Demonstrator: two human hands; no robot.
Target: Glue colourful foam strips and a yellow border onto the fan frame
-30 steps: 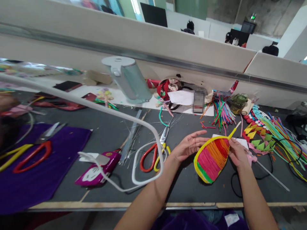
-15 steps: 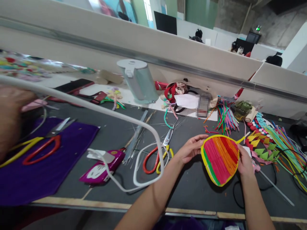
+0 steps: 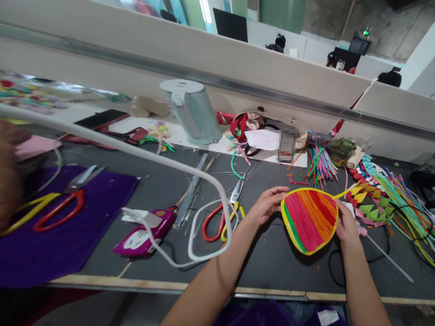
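Observation:
A leaf-shaped striped craft piece [image 3: 310,222] is held above the table at the right. Its stripes run green, pink, orange and red inside a yellow rim, and a thin yellow stem points to the upper right. My left hand [image 3: 270,206] grips its left edge. My right hand [image 3: 347,224] is closed on the opposite edge near the stem; part of its fingers is hidden behind the piece. Scissors with red and yellow handles [image 3: 220,222] lie left of my left hand. Beside my right hand is a pink glue gun [image 3: 362,231] with a clear glue stick.
A white tube [image 3: 136,156] crosses the left side above the table. Behind it stands a pale kettle [image 3: 193,113]. Metal wires [image 3: 195,194], a purple packet [image 3: 149,237] and bundled pipe cleaners [image 3: 321,163] lie about. At far left, another person's hand [image 3: 10,158] is near purple cloth [image 3: 74,231].
Both my hands keep their hold, and the craft piece has shifted slightly up and left in view. The whole view has moved a little. The other person's hand at far left has moved left.

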